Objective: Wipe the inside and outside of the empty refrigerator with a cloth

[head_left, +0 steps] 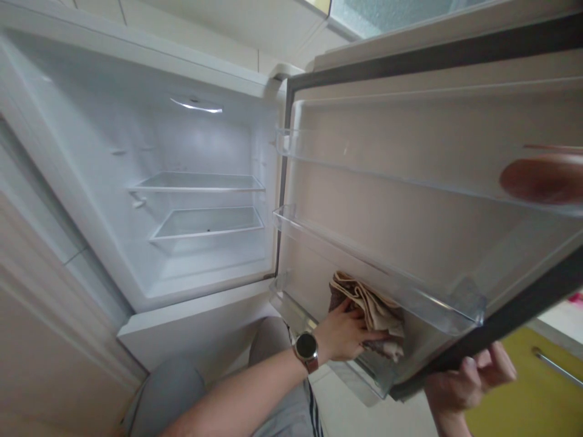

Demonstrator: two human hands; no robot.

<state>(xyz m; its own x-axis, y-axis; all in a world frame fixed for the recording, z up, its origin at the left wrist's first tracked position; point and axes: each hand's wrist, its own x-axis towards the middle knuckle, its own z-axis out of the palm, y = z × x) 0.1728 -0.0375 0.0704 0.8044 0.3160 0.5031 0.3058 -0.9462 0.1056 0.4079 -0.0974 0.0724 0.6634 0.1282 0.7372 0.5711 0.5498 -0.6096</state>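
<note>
My left hand (344, 334), with a round watch (306, 347) on its wrist, presses a folded brown and beige cloth (371, 303) against the inner side of the fridge door (410, 237). Its fingers lie over the cloth, between the middle door shelf (373, 258) and the bottom door shelf (298, 312). My right hand (471, 379) is closed round the lower outer edge of the door, by the dark seal. The door stands wide open, and its clear shelves hold nothing that I can see.
The fridge compartment (104, 200) on the left has two glass shelves (200, 181) and a lit lamp (195, 106). A blurred reddish object (544, 176) shows at the upper door shelf's right end. Yellow cabinets (528, 388) stand behind the door; my knees (168, 388) are below.
</note>
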